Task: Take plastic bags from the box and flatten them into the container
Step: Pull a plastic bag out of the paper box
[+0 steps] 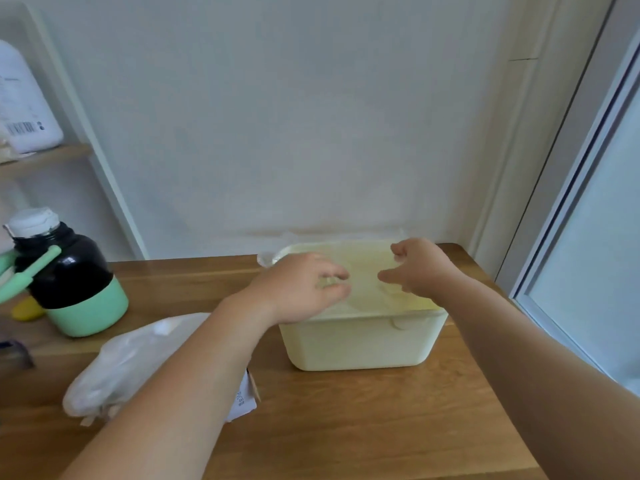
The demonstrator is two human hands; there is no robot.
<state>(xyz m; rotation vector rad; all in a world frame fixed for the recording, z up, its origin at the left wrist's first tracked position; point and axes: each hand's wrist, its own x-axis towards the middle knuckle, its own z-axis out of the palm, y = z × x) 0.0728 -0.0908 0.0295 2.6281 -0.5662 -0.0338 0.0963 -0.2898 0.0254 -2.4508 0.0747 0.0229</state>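
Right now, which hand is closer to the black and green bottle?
Left. The left hand is over the container's left side; the right hand is farther from the bottle.

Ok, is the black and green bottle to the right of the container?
No, the bottle stands on the table, left of the container.

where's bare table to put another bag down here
Widest free patch: the table in front of the container, right of the bag pile. A second strip lies between the bottle and the container along the wall. Crowded: the left edge around the bottle, and over the container, where the left hand pinches a clear bag beside the right hand.
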